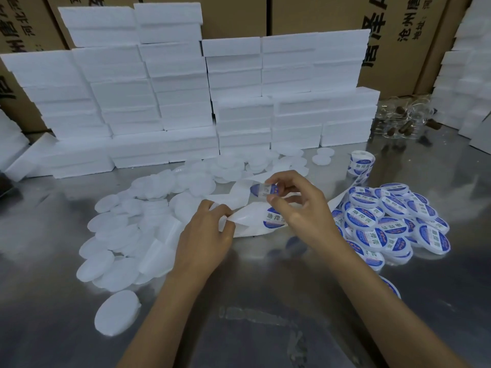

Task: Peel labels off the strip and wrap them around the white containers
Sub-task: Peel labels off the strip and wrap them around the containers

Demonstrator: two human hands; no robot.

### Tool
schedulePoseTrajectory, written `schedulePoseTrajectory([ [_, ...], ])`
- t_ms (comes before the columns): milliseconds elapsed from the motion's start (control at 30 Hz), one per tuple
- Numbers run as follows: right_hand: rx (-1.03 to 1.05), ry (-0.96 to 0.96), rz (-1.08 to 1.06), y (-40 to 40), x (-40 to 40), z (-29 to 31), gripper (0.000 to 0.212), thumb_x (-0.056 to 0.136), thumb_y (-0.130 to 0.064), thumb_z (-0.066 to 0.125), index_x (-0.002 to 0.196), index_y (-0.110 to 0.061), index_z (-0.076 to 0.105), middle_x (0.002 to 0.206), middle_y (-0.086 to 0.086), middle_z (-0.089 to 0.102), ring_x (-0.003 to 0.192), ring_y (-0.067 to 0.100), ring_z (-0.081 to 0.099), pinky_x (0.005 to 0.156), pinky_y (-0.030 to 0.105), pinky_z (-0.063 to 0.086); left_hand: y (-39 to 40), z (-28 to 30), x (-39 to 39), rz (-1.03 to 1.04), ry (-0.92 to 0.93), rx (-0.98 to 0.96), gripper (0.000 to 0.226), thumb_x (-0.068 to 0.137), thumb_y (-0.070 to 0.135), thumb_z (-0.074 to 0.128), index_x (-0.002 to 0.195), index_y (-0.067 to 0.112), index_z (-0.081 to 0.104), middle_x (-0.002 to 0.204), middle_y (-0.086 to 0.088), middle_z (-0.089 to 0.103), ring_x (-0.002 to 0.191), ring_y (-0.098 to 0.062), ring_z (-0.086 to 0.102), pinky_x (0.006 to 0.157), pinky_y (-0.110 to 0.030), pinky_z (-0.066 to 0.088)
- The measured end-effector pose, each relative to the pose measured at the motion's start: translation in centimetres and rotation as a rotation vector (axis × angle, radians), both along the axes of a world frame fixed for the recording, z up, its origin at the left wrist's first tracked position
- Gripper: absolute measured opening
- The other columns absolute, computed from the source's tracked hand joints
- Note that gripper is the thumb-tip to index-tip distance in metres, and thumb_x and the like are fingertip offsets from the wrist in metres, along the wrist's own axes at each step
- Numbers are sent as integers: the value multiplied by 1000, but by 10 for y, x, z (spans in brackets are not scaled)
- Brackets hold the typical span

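Observation:
My left hand point(206, 229) pinches the white backing strip point(247, 216) near its free end over the steel table. Above it, my right hand point(297, 203) pinches a blue-and-white label point(261, 191) lifted partly off the strip. Another label point(275, 221) still sits on the strip just under my right hand. Several plain white round containers point(119, 235) lie scattered to the left. A heap of labelled containers point(393, 224) lies to the right. The label roll point(360, 163) stands behind that heap.
White foam boxes point(186, 102) are stacked in a wall along the back, with cardboard cartons point(398, 35) behind them. More foam boxes stand at the far right point(467, 88). Clear bottles with brown caps point(403, 120) lie at the back right. The steel table point(252, 301) reflects light.

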State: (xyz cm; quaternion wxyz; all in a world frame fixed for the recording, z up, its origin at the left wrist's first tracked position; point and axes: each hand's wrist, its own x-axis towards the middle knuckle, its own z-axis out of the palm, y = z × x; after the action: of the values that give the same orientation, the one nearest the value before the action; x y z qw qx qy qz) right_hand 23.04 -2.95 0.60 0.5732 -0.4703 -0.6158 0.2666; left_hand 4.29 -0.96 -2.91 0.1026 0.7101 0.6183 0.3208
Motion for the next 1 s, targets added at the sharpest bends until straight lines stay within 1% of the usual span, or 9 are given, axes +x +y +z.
schedulePoseTrajectory([
  [133, -25, 131, -23, 3, 7, 0, 26, 86, -3, 70, 93, -28, 66, 85, 3, 63, 79, 5, 57, 71, 15, 47, -1, -1, -2, -24, -55, -30, 27, 96, 16, 54, 117, 30, 64, 135, 5, 50, 91, -14, 56, 82, -24, 43],
  [200, -57, 163, -48, 5, 9, -1, 25, 85, -4, 70, 92, -28, 66, 84, 1, 63, 80, 9, 57, 67, 17, 47, -2, 2, -2, -53, -108, -28, 39, 95, 10, 49, 126, 30, 61, 134, 5, 50, 96, -14, 55, 85, -25, 41],
  [333, -110, 192, -81, 9, 12, -5, 23, 85, -4, 69, 89, -26, 64, 83, 0, 63, 76, 8, 58, 73, 23, 50, -9, 11, 1, -31, -219, 32, 48, 97, 12, 42, 138, 37, 47, 116, 9, 51, 104, -12, 50, 85, -26, 34],
  [500, -183, 277, -61, 11, 14, -5, 23, 85, -2, 69, 88, -24, 63, 83, -4, 67, 76, 12, 66, 70, 25, 57, -15, 19, 8, -39, -417, 115, 46, 101, 13, 40, 139, 38, 37, 124, 9, 54, 108, -16, 55, 91, -34, 44],
  [600, -222, 309, -37, 9, 15, -2, 22, 85, -2, 70, 90, -23, 65, 71, -16, 65, 68, 10, 67, 65, 21, 57, -18, 26, 15, -60, -592, 136, 37, 102, 8, 39, 127, 35, 47, 120, 8, 60, 104, -13, 62, 82, -29, 53],
  [667, -244, 329, -14, 6, 14, 1, 19, 85, -4, 70, 92, -21, 66, 71, -16, 65, 64, 10, 66, 62, 18, 54, -17, 32, 21, -103, -824, 55, 33, 103, 7, 36, 120, 29, 54, 115, 4, 64, 97, -13, 67, 68, -23, 56],
  [800, -239, 359, 95, -4, 5, 13, 22, 84, -1, 72, 103, -10, 66, 92, 8, 66, 64, 9, 64, 64, 21, 54, -18, 45, 31, -179, -1295, -169, 27, 106, 25, 37, 110, 16, 63, 102, -9, 70, 89, -27, 72, 66, -34, 58],
  [867, -207, 356, 175, -10, -2, 15, 24, 83, 3, 72, 104, -6, 65, 93, 12, 64, 65, 9, 62, 62, 20, 53, -21, 42, 34, -223, -1383, -217, 39, 106, 40, 35, 119, 15, 62, 102, -8, 75, 94, -25, 74, 73, -39, 59],
  [1000, -176, 267, 247, -18, -17, 13, 26, 80, 2, 75, 99, -13, 65, 95, 7, 63, 63, 14, 59, 63, 18, 49, -25, 38, 36, -297, -1449, -340, 55, 102, 57, 29, 134, 20, 55, 115, -13, 74, 101, -27, 73, 76, -36, 60],
])
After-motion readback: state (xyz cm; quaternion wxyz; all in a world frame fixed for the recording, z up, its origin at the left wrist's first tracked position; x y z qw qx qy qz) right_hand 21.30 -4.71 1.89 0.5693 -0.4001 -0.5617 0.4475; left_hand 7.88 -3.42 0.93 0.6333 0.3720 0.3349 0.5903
